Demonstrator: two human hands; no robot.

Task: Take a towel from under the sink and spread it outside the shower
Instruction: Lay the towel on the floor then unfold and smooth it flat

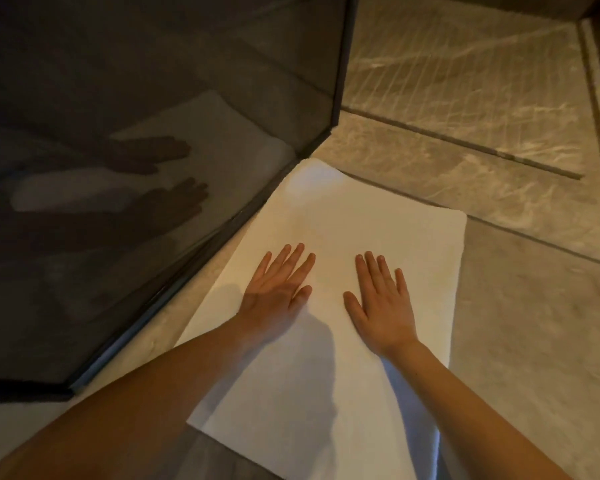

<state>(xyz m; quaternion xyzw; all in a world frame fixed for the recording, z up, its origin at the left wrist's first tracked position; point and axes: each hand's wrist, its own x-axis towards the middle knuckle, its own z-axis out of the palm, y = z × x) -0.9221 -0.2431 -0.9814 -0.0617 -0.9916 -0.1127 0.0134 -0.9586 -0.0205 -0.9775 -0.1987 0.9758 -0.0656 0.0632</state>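
A white towel (343,220) lies flat on the tiled floor, its long left edge running along the foot of the dark glass shower panel (174,109). My left hand (278,289) rests palm down on the towel's middle, fingers spread. My right hand (383,299) lies palm down beside it, a little to the right, fingers also apart. Both forearms reach in from the bottom of the view and cover part of the towel's near end. Neither hand holds anything.
The shower's dark frame (342,71) forms a corner just beyond the towel's far left end. The glass reflects my hands and the towel. Beige marbled floor tiles (520,306) stretch to the right, and a dark floor strip (465,143) crosses farther back.
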